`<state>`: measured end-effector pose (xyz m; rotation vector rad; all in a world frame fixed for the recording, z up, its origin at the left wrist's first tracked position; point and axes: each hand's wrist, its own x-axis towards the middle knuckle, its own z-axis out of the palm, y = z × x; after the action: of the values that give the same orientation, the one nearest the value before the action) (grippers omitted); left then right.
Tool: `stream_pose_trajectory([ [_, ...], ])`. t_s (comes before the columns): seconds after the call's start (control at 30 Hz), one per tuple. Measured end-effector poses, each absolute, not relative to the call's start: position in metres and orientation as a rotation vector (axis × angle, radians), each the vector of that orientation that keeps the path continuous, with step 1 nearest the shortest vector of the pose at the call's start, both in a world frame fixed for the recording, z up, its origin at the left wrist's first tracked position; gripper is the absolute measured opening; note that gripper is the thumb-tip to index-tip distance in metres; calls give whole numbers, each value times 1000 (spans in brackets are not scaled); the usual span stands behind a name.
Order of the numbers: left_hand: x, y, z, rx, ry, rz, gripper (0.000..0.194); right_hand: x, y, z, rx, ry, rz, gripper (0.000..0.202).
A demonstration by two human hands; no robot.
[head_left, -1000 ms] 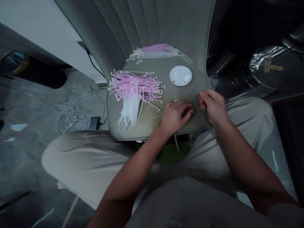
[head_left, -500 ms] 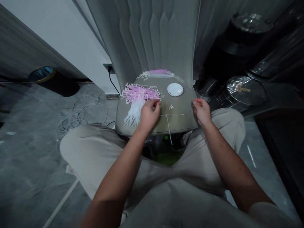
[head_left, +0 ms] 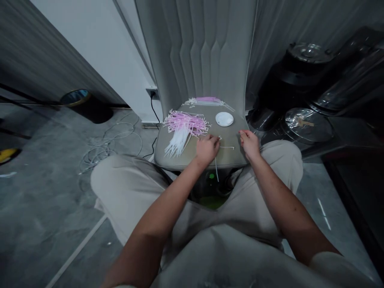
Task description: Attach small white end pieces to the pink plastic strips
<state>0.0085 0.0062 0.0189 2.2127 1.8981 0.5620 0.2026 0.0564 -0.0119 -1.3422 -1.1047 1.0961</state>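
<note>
Work surface: chair seat point(head_left: 229, 138), set btwn the spread knees. We judge it's used as a bench b/c both hands reach it w/o stretching.

L hand point(head_left: 207, 148): at front of seat, palm down, fingers bent, tips by some small white pcs point(head_left: 220, 137). We can't tell if the fingertips meet or pinch anything; the back of the hand hides most of the grip.

R hand point(head_left: 250, 143): at R edge of seat, fingers curled, thumb near index. Any item there is too small to make out, so we can't confirm a pinch.

Strips: main pile point(head_left: 187, 124) of pink & white strips lies L on seat, pink lying crosswise, white ends fanned twd the front. Prob. kept there for short L-hand reach. A second bundle point(head_left: 207, 100), also pink & white, lies at the rear near the backrest, likely to keep it apart from the main stock. One loose strip point(head_left: 217, 170) hangs over front edge; a thin strip point(head_left: 229, 147) lies crosswise btwn the hands, w/in reach of either.

White lid point(head_left: 224, 119): flat on seat, R of the main pile, clear of both hands, presumably so it doesn't obstruct them.
</note>
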Motion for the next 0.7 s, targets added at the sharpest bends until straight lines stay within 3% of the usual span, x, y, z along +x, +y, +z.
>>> stream_pose_trajectory([
  [0.4,11,38,17,2193,1951,430,25,199,51,-13,-1321,-1056,1114,60],
  [0.7,-20,32,22,1968,1896,747,22,200,54,-17,-1370,-1188,1022,46],
])
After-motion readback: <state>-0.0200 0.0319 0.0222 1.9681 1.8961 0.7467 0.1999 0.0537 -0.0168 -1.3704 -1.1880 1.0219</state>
